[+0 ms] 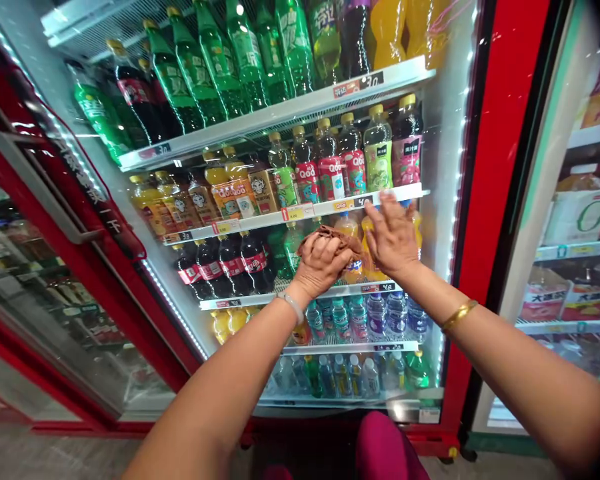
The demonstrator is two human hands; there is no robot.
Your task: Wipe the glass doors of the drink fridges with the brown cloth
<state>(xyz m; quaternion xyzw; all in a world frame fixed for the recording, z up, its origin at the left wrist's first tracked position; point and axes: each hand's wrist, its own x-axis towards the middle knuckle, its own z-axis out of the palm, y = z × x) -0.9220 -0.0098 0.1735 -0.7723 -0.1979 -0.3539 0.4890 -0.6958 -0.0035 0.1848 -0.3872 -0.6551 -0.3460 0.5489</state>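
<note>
My left hand (323,263) is closed round a crumpled brown cloth (333,235), in front of the shelf of orange and dark bottles. To its right, my right hand (394,235) is spread open with its fingers up, its fingertips by the front edge of the juice shelf (305,212). Nothing shows in that palm; whether it touches the shelf edge is unclear. Juice bottles with red labels (330,173) stand in a row above both hands. Orange bottles (353,267) are partly hidden behind the cloth and my hands.
Green soda bottles (220,63) fill the upper shelf. Water bottles (377,313) stand below my hands. A red door with a long handle (45,187) hangs open at the left. The red fridge frame (500,133) rises at the right, beside another stocked fridge.
</note>
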